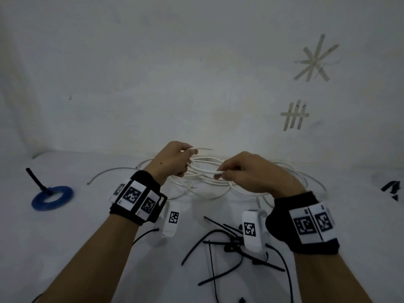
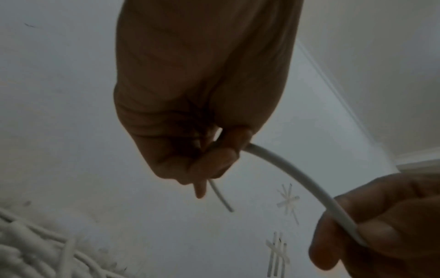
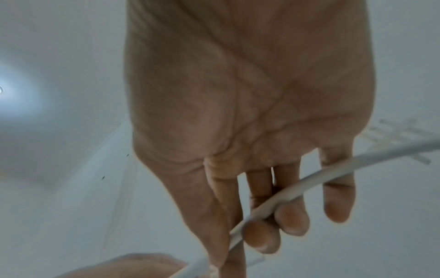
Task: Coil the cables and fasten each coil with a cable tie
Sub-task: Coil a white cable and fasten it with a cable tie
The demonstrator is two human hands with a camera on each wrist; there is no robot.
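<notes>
From the head view, we see the left hand (image 1: 172, 160) and the right hand (image 1: 247, 171) raised side by side above the white surface (image 1: 76, 226), each closed on the white cable (image 1: 205, 171); the left pinches it near its free end, which pokes out to the right above the knuckles, and the right pinches a strand a short way along. The short stretch between the two hands runs left to right, while the loose loops of the same cable sprawl on the surface beyond and beneath the hands, mostly on the right side. A heap of black cable ties (image 1: 229, 243) lies nearer the body, below the right wrist, and a blue coil (image 1: 52, 197) already bound by a black tie sits well apart to the left. From the left wrist view, we see the left hand (image 2: 197, 116) curled round the cable (image 2: 281, 167), which arcs down and across into the right hand (image 2: 381, 222), the thin free end hanging below the left fingers. From the right wrist view, we see the right hand (image 3: 240, 116) with fingertips (image 3: 259, 235) and thumb pinching the cable (image 3: 309, 180), which crosses the fingers slantwise. We judge the right hand the nearer to the slack and so the one to draw the next loop toward the left.
</notes>
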